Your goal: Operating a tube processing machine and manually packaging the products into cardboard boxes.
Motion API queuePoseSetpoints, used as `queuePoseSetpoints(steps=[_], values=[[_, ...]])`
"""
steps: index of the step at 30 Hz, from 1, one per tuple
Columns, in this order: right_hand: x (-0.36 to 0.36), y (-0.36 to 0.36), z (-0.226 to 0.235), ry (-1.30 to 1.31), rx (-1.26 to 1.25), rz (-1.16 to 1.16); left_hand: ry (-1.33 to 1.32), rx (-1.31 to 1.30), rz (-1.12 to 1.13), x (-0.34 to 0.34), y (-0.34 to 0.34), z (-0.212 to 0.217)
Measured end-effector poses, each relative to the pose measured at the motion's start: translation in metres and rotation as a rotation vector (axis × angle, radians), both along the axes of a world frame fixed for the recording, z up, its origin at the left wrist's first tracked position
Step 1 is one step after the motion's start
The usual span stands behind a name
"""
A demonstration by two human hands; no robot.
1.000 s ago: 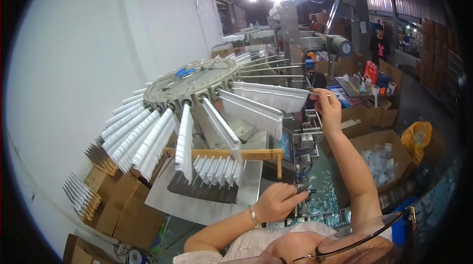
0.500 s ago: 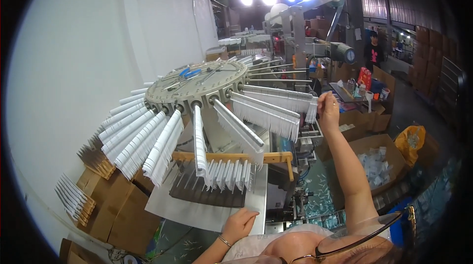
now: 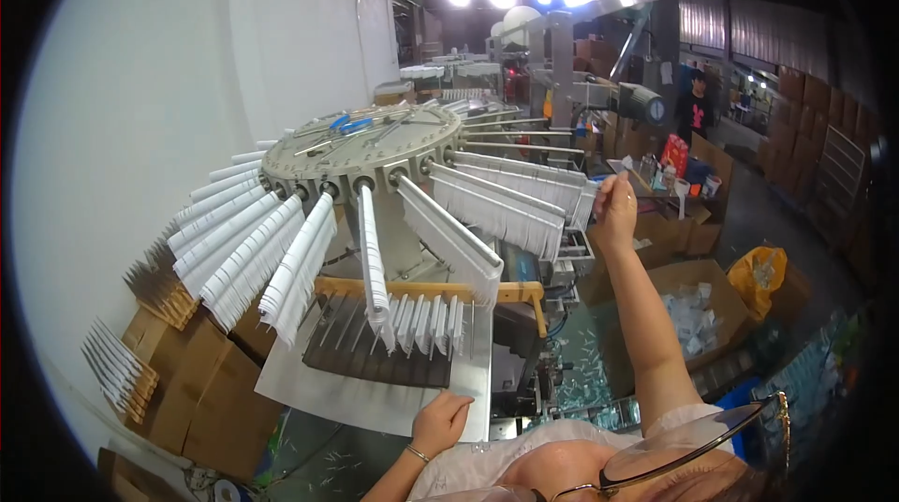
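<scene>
A round metal wheel (image 3: 365,160) carries many rods that stick out around its rim. Rows of thin white strips (image 3: 501,207) hang over several of these rods, their lower ends loose like a fringe. At the outer tip of a loaded rod on the right, my right hand (image 3: 615,212) is raised with fingers pinched together against the end of the strips. What lies between those fingers is hidden. My left hand (image 3: 440,422) is low, loosely curled beside the edge of a metal sheet (image 3: 375,399), with nothing visible in it.
A wooden rack (image 3: 510,292) with hanging white strips stands below the wheel. Cardboard boxes (image 3: 211,408) bear spiky wooden-handled racks (image 3: 117,366) at left. An open carton (image 3: 693,315) of white pieces and a yellow bag (image 3: 757,277) are at right. A person (image 3: 696,113) stands farther back.
The whole view has shifted slightly, so the wheel and racks sit a little farther left. My right hand stays at the rod's tip, and my left hand keeps its curled shape near the sheet.
</scene>
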State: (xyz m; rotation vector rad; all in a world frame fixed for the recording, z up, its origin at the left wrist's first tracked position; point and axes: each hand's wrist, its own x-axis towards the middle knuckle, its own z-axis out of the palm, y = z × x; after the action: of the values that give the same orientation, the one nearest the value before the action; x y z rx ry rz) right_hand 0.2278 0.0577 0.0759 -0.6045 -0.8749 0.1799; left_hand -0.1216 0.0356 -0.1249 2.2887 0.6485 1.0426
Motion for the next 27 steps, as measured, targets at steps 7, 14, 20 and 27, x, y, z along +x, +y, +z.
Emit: queuePoseSetpoints(steps=[7, 14, 20, 27], values=[[-0.0007, 0.0029, -0.0023, 0.021, -0.002, -0.074, -0.015, -0.003, -0.005, -0.0044, -0.0016, -0.0057], [-0.0028, -0.0015, -0.0026, 0.044, -0.023, -0.059, -0.031, 0.003, -0.044, -0.0043, -0.0013, -0.0048], [0.0009, -0.002, -0.004, 0.049, 0.023, -0.09, -0.038, -0.013, -0.054, -0.0034, -0.0019, -0.0039], [-0.0055, -0.0032, -0.0002, 0.052, 0.0, -0.063, -0.028, -0.026, -0.058, -0.0054, 0.0002, -0.0037]])
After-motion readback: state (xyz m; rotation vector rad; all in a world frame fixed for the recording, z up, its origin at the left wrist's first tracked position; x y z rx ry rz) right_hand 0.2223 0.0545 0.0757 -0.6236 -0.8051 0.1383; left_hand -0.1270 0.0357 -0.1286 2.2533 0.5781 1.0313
